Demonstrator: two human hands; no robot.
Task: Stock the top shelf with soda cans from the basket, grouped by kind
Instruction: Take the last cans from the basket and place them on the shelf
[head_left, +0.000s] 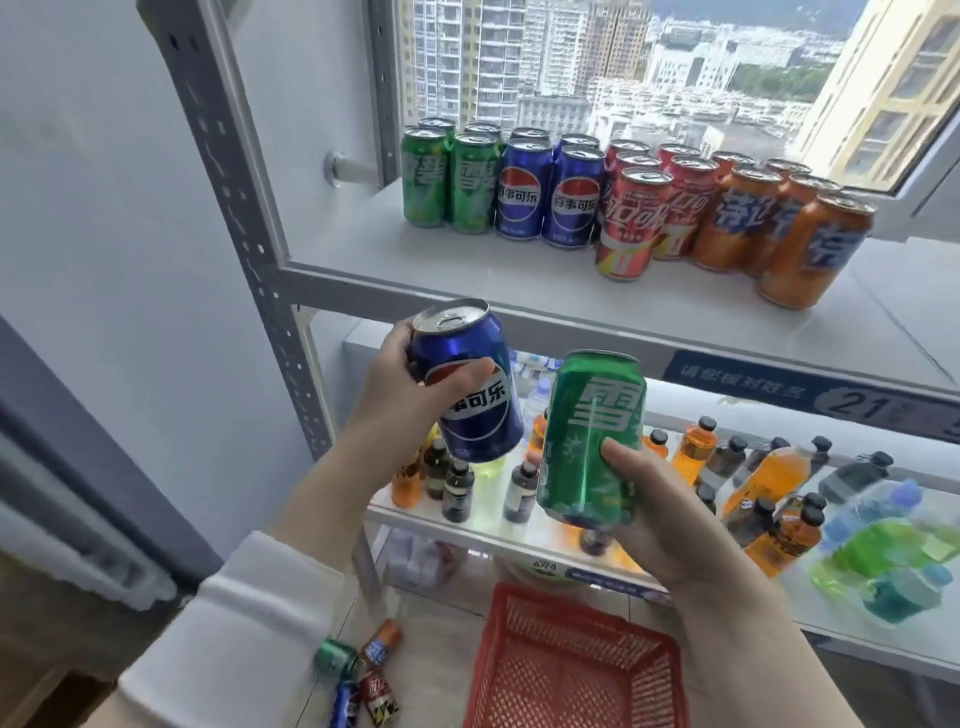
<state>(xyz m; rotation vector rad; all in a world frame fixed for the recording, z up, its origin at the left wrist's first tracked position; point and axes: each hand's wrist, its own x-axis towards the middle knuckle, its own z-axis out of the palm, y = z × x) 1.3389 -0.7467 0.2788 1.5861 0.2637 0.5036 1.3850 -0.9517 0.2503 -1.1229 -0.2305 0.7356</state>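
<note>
Left grip (395, 384) wraps a blue can (467, 384) and right grip (660, 514) wraps a green can (592, 441), both roughly upright just below the top shelf (467, 260) edge. Their groups stand farther up: green row (447, 182) far left, blue row (550, 197) just right of it, so my hands likely cross.

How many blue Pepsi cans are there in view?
6. One Pepsi can in the left hand; four on the top shelf, two in front, two behind; one on the floor left of the red basket. Others may hide.
</note>
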